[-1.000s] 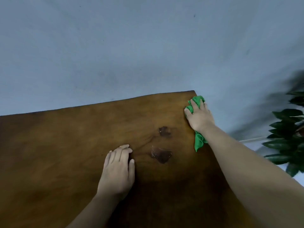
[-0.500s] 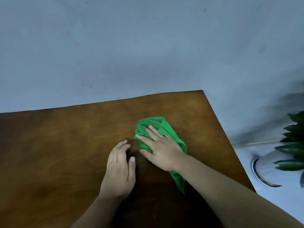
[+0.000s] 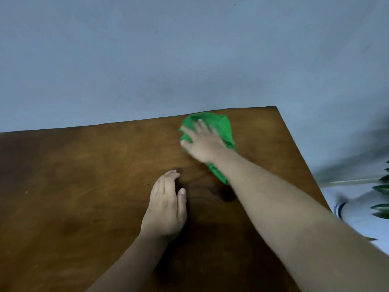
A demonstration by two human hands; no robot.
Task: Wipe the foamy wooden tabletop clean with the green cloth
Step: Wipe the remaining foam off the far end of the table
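Note:
The brown wooden tabletop (image 3: 73,186) fills the lower part of the head view. My right hand (image 3: 202,142) presses flat on the green cloth (image 3: 223,125) near the table's far edge, close to the far right corner; a tail of the cloth trails back under my wrist. My left hand (image 3: 166,207) lies flat on the wood in the middle, fingers together, holding nothing. A dark damp patch (image 3: 227,194) shows on the wood between my two arms. No white foam is visible.
A plain grey-blue wall (image 3: 189,60) rises straight behind the table's far edge. Off the table's right edge are dark green plant leaves (image 3: 382,188) and a white pot with a dark stripe (image 3: 342,209) on a pale floor.
My right hand has swept the cloth from the far right corner to the table's middle, then back up to the far edge. The two dark wet spots are replaced by a damp smear. My left hand stayed put.

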